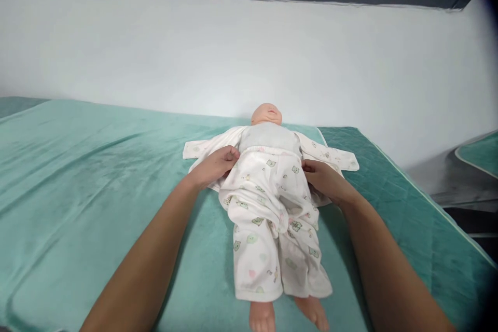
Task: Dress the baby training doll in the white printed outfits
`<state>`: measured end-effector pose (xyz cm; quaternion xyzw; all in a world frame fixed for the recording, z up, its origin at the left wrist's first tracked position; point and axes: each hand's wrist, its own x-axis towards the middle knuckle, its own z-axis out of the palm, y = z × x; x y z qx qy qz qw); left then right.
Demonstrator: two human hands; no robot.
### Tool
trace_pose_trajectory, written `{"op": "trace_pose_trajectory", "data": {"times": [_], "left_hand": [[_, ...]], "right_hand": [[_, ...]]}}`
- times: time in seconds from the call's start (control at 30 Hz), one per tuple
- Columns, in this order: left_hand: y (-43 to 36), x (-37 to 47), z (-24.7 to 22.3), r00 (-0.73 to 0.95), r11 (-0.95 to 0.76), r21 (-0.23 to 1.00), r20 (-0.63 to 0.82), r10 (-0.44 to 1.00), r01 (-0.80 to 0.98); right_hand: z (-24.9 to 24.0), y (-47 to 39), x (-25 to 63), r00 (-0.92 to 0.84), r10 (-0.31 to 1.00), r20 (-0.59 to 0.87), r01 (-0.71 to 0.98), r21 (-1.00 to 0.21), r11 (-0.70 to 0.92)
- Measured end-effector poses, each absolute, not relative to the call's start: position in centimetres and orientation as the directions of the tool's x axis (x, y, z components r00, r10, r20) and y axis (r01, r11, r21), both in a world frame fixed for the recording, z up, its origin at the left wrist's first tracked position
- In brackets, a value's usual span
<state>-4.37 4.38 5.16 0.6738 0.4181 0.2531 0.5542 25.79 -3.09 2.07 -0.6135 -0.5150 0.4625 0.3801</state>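
A baby doll (266,113) lies on its back on a green sheet, its head toward the wall and its bare feet toward me. White printed pants (264,202) cover its legs up to the waist, over a grey-white torso. A white printed top (329,155) lies open beneath it, its sleeves spread to both sides. My left hand (218,165) is closed in a pinch at the left side of the pants' waist. At the right side of the waist, my right hand (322,179) has its fingers closed on the pants' edge.
The green sheet (97,192) spreads across the bed, with a darker quilted green cover (408,233) on the right. Behind the doll rises a white wall (233,52) below a dark ledge. Another green padded edge (482,153) shows at the far right.
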Motion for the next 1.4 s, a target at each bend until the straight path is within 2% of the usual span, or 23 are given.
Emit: {"op": "trace_pose_trajectory", "data": {"times": [0.1,0.2,0.33,0.43,0.53,0.67,0.9,1.07,1.4], "left_hand": [[4.1,-3.9,5.3,0.479,-0.101,0.941,-0.07,0.875,0.322],[4.0,-3.7,5.5,0.443,-0.162,0.921,-0.013,0.896,0.355],[4.3,-3.8,5.3,0.445,-0.075,0.926,-0.105,0.889,0.37],[4.5,-4.1,5.0,0.488,0.004,0.949,-0.166,0.857,0.316],[4.5,-4.4,5.1,0.556,0.053,0.964,-0.194,0.808,0.259],[4.2,-4.7,5.5,0.62,0.069,0.967,-0.21,0.756,0.244],[4.2,-4.9,5.4,0.627,0.09,0.977,-0.195,0.754,0.194],[4.3,-4.8,5.0,0.603,0.119,0.983,-0.18,0.777,0.141],[4.4,-4.2,5.2,0.486,0.176,0.969,-0.241,0.84,0.176]], "right_hand": [[1.9,-2.5,25.5,0.155,0.978,-0.137,0.395,-0.899,-0.188],[1.8,-2.2,25.2,0.215,0.968,-0.132,0.408,-0.888,-0.212],[1.8,-2.4,25.4,0.121,0.987,-0.11,0.395,-0.906,-0.15],[2.3,-2.8,25.7,-0.001,0.995,-0.103,0.361,-0.928,-0.096],[2.8,-3.2,25.8,-0.048,0.995,-0.085,0.347,-0.936,-0.063],[2.9,-3.3,25.5,-0.033,0.998,-0.045,0.361,-0.932,-0.03],[2.2,-3.6,25.1,0.021,0.999,-0.048,0.255,-0.966,-0.052],[2.0,-3.6,25.2,0.035,0.999,-0.038,0.266,-0.963,-0.046],[1.5,-3.4,25.5,0.032,0.999,-0.039,0.273,-0.961,-0.046]]}}
